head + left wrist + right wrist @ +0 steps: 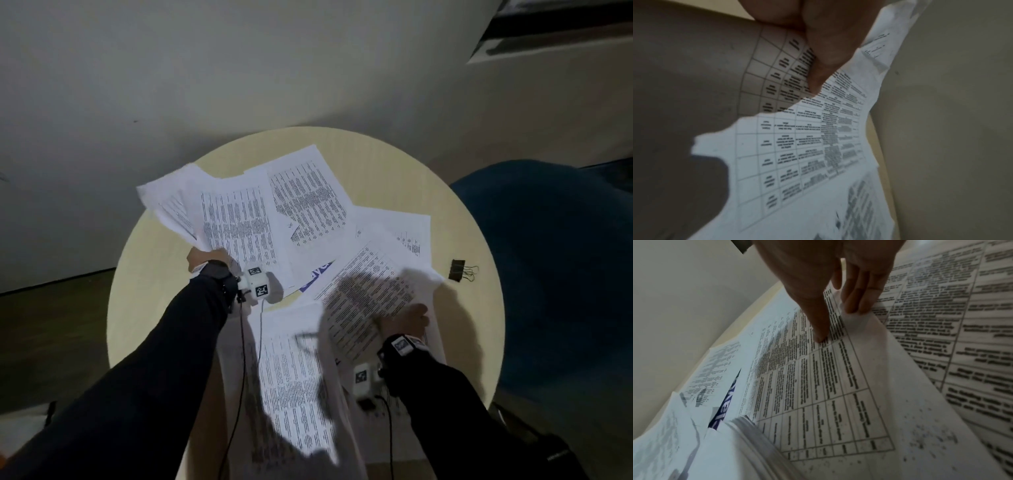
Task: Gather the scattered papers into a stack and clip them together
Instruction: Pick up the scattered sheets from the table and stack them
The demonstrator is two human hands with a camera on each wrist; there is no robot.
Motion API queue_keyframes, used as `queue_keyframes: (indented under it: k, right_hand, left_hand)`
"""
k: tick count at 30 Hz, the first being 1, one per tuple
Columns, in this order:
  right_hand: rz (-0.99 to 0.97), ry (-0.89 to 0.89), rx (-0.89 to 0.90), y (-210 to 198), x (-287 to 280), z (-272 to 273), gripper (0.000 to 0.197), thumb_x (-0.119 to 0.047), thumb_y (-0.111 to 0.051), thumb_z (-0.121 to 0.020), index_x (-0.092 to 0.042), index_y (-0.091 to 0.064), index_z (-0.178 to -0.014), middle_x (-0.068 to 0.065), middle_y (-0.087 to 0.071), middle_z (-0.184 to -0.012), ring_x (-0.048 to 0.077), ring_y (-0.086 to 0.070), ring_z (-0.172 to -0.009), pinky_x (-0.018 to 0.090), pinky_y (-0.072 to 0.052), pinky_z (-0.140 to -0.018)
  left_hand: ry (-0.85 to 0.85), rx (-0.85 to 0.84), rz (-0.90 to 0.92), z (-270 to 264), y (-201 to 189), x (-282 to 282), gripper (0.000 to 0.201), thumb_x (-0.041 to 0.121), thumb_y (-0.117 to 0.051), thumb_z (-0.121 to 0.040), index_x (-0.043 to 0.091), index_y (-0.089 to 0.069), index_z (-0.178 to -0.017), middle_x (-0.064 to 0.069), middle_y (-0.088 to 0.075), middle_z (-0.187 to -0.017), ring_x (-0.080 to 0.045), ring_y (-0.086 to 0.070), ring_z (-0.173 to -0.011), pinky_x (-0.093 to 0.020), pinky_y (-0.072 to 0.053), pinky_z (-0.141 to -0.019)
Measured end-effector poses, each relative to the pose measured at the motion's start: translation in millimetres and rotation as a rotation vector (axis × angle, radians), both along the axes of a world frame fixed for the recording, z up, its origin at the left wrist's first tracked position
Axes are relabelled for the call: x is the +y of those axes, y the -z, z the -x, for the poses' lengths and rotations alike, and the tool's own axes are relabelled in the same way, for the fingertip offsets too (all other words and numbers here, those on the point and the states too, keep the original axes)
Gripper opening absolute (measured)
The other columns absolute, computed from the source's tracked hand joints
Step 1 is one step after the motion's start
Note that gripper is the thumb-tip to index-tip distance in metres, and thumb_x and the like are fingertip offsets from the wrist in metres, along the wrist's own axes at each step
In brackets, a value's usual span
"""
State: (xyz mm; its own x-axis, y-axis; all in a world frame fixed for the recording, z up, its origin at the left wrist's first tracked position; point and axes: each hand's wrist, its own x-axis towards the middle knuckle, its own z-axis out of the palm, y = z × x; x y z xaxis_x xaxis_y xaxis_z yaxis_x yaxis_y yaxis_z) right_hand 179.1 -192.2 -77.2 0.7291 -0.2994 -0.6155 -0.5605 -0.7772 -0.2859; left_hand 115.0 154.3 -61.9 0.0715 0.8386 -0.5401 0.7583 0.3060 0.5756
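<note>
Several printed sheets lie scattered and overlapping on a round beige table [150, 308]. My left hand [202, 259] grips the near edge of a few lifted sheets [171, 205] at the table's left; in the left wrist view its thumb [818, 68] pinches a table-printed sheet [793, 154]. My right hand [407, 317] pinches the edge of another printed sheet [366, 294] at the right, thumb [819, 331] on top and fingers [857, 305] beneath. A black binder clip [460, 270] lies alone near the right rim, beyond my right hand.
More sheets lie at the far middle [308, 202] and near the front edge [294, 377], one with blue print [317, 277] peeking out from under the others. A dark blue chair [555, 274] stands against the table's right side. A pale wall [239, 68] rises behind.
</note>
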Motion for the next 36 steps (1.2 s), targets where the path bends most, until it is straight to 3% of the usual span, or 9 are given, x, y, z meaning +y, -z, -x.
queue_keyframes:
  k: [3,6,8,10,13,19,24,29,36]
  right_hand:
    - [-0.066,-0.014,-0.047,6,-2,-2,0.085,-0.011,-0.082,-0.072,0.004,-0.026,-0.134,0.027,-0.045,-0.133,0.041,-0.053,-0.116,0.039,-0.049,-0.088]
    - [-0.073,-0.052,-0.055,7,-5,-4,0.076,-0.007,-0.078,-0.076,0.004,-0.029,-0.133,0.026,-0.049,-0.129,0.038,-0.057,-0.107,0.034,-0.044,-0.075]
    - [-0.081,-0.080,-0.068,8,-5,-4,0.073,-0.004,-0.076,-0.077,0.003,-0.030,-0.133,0.026,-0.050,-0.128,0.034,-0.057,-0.099,0.033,-0.043,-0.072]
    - [-0.075,-0.123,-0.079,9,-6,-5,0.067,-0.007,-0.076,-0.075,0.000,-0.034,-0.126,0.024,-0.053,-0.121,0.034,-0.059,-0.097,0.035,-0.047,-0.072]
    - [-0.026,-0.151,-0.120,6,-9,-9,0.067,-0.023,-0.081,-0.066,-0.004,-0.040,-0.116,0.020,-0.053,-0.114,0.038,-0.058,-0.100,0.041,-0.051,-0.082]
    - [0.228,-0.058,-0.200,0,-30,-23,0.092,-0.052,-0.084,-0.055,-0.005,-0.038,-0.119,0.019,-0.047,-0.121,0.037,-0.050,-0.110,0.045,-0.042,-0.093]
    - [0.217,-0.064,-0.139,9,-39,-31,0.096,-0.052,-0.087,-0.052,-0.003,-0.041,-0.120,0.018,-0.048,-0.124,0.037,-0.048,-0.117,0.045,-0.042,-0.095]
    - [0.042,-0.100,-0.067,16,-45,-41,0.096,-0.046,-0.087,-0.056,-0.004,-0.040,-0.128,0.018,-0.053,-0.128,0.037,-0.052,-0.119,0.045,-0.045,-0.100]
    - [-0.142,-0.194,-0.062,15,-45,-37,0.043,-0.035,-0.069,-0.076,-0.016,-0.062,-0.114,0.014,-0.068,-0.113,0.035,-0.064,-0.099,0.040,-0.053,-0.085]
  left_hand:
    - [0.048,-0.151,-0.127,-8,-26,-6,0.015,0.018,-0.061,-0.093,0.009,-0.049,-0.091,-0.010,-0.052,-0.090,-0.033,-0.057,-0.094,-0.035,-0.044,-0.079]
    - [0.113,-0.457,-0.133,-19,-56,-23,0.025,0.018,-0.060,-0.095,0.009,-0.056,-0.117,-0.003,-0.059,-0.105,-0.021,-0.055,-0.096,-0.026,-0.045,-0.087]
    - [0.198,-0.581,-0.121,-32,-69,-34,0.037,0.019,-0.065,-0.092,-0.001,-0.055,-0.122,-0.005,-0.063,-0.099,-0.020,-0.061,-0.085,-0.012,-0.049,-0.070]
    - [0.299,-0.652,-0.066,-47,-81,-47,0.035,0.019,-0.070,-0.088,-0.001,-0.058,-0.114,-0.005,-0.065,-0.088,-0.019,-0.063,-0.079,-0.016,-0.052,-0.065]
    - [0.366,-0.755,0.104,-59,-75,-67,0.038,0.012,-0.073,-0.086,0.002,-0.059,-0.120,-0.006,-0.070,-0.104,-0.017,-0.067,-0.090,-0.024,-0.056,-0.078]
    - [0.303,-0.408,0.168,-61,-9,-94,0.046,0.019,-0.077,-0.081,0.008,-0.059,-0.122,-0.003,-0.066,-0.113,-0.024,-0.063,-0.101,-0.037,-0.049,-0.090]
    - [0.334,0.171,-0.011,-72,29,-99,0.055,0.026,-0.072,-0.075,0.011,-0.049,-0.122,-0.013,-0.047,-0.125,-0.033,-0.056,-0.110,-0.037,-0.047,-0.088]
    - [0.226,0.201,-0.012,-97,24,-114,0.072,0.031,-0.079,-0.070,0.005,-0.036,-0.122,-0.016,-0.041,-0.122,-0.030,-0.060,-0.098,-0.038,-0.050,-0.080]
    - [0.257,0.198,-0.009,-107,42,-112,0.048,0.020,-0.074,-0.080,0.012,-0.046,-0.118,-0.002,-0.054,-0.103,-0.021,-0.056,-0.103,-0.032,-0.047,-0.082]
